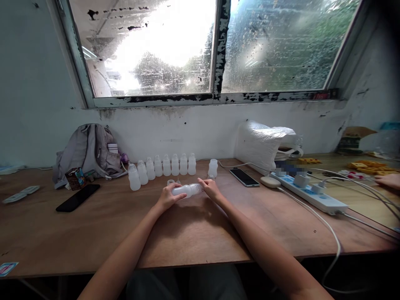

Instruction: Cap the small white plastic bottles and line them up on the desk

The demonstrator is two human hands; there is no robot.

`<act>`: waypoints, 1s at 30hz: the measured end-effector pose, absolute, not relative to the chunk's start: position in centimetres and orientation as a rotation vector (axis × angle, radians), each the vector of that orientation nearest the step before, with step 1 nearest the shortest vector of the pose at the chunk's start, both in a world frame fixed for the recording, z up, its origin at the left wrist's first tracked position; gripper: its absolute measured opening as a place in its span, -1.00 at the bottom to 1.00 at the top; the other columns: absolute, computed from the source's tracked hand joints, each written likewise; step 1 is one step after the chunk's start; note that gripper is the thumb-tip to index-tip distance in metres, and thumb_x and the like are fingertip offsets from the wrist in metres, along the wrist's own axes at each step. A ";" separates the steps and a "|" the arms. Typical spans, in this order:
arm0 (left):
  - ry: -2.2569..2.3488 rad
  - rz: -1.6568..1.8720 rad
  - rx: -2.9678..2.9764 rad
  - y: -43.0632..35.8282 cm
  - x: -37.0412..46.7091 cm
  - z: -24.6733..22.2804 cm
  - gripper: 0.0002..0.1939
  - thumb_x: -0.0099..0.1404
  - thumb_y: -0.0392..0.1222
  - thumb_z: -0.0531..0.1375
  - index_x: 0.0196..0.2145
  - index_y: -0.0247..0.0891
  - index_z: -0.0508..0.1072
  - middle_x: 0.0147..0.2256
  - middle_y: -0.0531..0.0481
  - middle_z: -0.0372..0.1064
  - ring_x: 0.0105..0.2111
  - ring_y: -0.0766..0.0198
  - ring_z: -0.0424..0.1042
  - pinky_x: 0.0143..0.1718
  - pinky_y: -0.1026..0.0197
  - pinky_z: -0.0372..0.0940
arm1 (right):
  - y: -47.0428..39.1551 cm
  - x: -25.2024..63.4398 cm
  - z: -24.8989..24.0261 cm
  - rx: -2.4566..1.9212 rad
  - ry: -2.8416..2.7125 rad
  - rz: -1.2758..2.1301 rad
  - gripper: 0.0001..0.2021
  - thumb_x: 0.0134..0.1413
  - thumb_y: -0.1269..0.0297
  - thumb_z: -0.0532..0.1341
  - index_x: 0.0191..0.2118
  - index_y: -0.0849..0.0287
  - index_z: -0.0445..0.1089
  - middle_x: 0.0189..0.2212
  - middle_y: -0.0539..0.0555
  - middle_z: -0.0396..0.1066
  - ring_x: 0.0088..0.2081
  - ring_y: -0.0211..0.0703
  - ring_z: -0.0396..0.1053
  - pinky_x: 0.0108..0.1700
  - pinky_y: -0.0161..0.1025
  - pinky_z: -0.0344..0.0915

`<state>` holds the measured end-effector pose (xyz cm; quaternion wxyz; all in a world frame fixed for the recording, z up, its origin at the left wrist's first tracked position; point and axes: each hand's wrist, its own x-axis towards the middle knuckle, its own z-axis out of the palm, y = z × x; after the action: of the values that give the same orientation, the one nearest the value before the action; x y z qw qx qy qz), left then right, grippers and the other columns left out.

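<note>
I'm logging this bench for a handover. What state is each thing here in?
bottle: on its side, held at both ends
left hand: closed on the bottle's base
right hand: fingers at the bottle's neck end
row of bottles: upright
lone bottle: upright, apart from the row
black phone: screen dark
power strip: plugs inserted

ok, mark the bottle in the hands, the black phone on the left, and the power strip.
bottle (186, 190): head view, on its white body, lying sideways between the hands.
black phone (78, 198): head view, middle of its dark screen.
power strip (315, 199): head view, on its white casing, right of the plugs.
</note>
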<state>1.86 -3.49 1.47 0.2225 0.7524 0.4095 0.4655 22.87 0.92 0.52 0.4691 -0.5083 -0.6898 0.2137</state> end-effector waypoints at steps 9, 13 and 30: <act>1.042 1.405 1.807 -2.8 1.3 1.2 -0.75 0.00 -0.01 0.18 -0.46 -0.26 0.45 -0.44 0.00 0.39 -0.41 0.26 0.34 -0.38 0.26 0.22 | -0.3 20.8 -0.5 -1.190 -1.769 0.697 -0.46 0.06 -0.02 -0.16 -0.80 0.16 0.07 -0.87 -0.03 0.09 -0.72 -0.31 0.08 -0.58 -0.35 0.03; 1.072 1.594 1.530 -2.3 1.4 0.7 -0.66 0.12 0.02 0.04 -0.57 -0.30 0.38 -0.53 0.01 0.34 -0.52 0.32 0.30 -0.51 0.32 0.16 | -1.1 19.1 -1.1 -1.246 -1.690 0.585 -0.51 0.07 0.06 -0.18 -0.79 0.13 0.02 -0.84 -0.03 0.08 -0.71 -0.29 0.07 -0.58 -0.33 -0.01; 0.966 1.532 1.668 -3.9 1.8 1.9 -0.69 0.12 -0.03 0.04 -0.55 -0.32 0.40 -0.51 0.00 0.32 -0.45 0.30 0.30 -0.41 0.30 0.17 | -2.4 18.5 -1.9 -1.198 -1.683 0.312 -0.61 0.06 0.27 -0.15 -0.71 0.14 0.15 -0.76 0.02 0.16 -0.63 -0.22 0.15 -0.51 -0.28 0.04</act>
<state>1.84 -3.94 1.85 0.3331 0.6387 0.3698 0.5868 18.53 -2.43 -1.87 0.5021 -0.4960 -0.6966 0.1291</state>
